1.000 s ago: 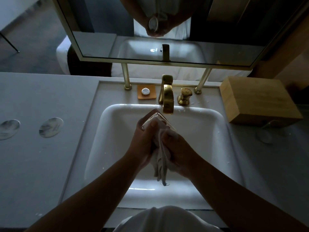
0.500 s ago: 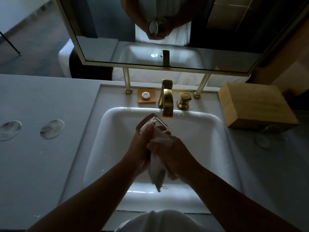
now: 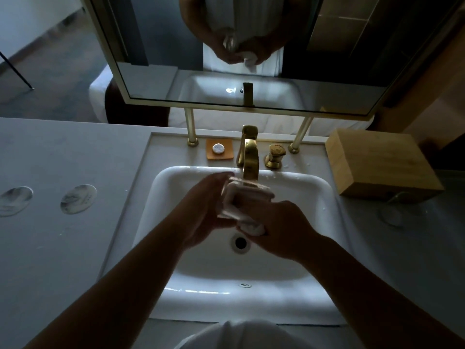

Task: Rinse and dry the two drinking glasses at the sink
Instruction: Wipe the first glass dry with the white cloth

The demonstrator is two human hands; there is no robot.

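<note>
A drinking glass (image 3: 227,196) is held over the white sink (image 3: 161,197), just in front of the brass faucet (image 3: 249,157) spout. It is blurred, and a white cloth (image 3: 247,191) is wrapped over much of it, so its tilt cannot be told. The left hand (image 3: 201,212) is curled round the glass from the left side, gripping it. The right hand (image 3: 279,227) is closed on the cloth, with a bunch of it sticking out below the fingers, pressed against the glass. Both hands touch at the middle of the basin, above the open drain (image 3: 240,243).

A second glass (image 3: 395,210) stands on the bench (image 3: 63,248) to the right of the sink, faint in the dim light, just in front of a wooden box (image 3: 377,162). Behind the basin, left of the faucet, lies an orange soap dish (image 3: 219,149) with a small round soap on it; right of the faucet is a brass handle (image 3: 274,156). Two round coasters (image 3: 78,199) lie on the bench well left of the sink. The mirror (image 3: 327,71) above reflects the hands and cloth.
</note>
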